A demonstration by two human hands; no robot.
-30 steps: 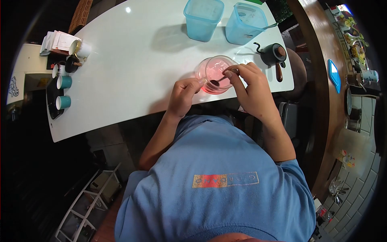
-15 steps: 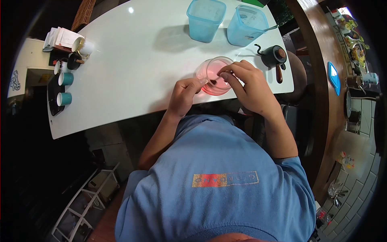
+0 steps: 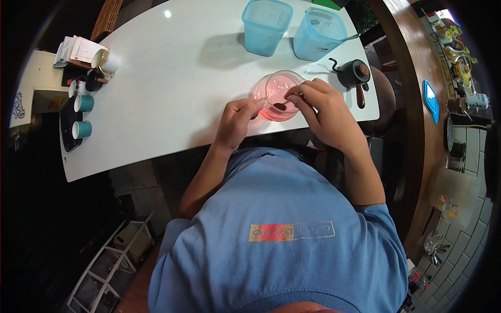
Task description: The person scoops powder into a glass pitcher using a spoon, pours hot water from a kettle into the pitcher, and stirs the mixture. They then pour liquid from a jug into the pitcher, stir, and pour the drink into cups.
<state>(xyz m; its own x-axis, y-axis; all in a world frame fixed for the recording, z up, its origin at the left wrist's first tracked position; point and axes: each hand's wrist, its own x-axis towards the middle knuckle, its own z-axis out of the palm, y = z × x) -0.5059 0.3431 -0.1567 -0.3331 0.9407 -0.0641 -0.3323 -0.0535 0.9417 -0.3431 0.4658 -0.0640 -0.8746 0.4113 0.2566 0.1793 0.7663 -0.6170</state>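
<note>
Near the table's front edge is a clear round container (image 3: 282, 76) with a pinkish-red look, red at its base. My left hand (image 3: 236, 121) is closed at the left side of its rim, thumb against the edge. My right hand (image 3: 324, 110) reaches over the opening from the right, its thumb and fingertips pinched on a small spoon-like utensil with a dark oval end (image 3: 280, 106). That dark end shows inside the rim. Most of the handle is hidden by my fingers.
Two light-blue plastic tubs (image 3: 267, 26) stand at the back, a utensil sticking out of the right one. A black gooseneck kettle (image 3: 353, 73) sits at right. At the far left are teal cups (image 3: 83, 103) on a black tray (image 3: 69, 122), plus a white mug (image 3: 108, 61).
The dark oval end has shifted slightly right and shows more plainly inside the container. The container's opening faces the camera a little more. Both hands keep nearly the same places.
</note>
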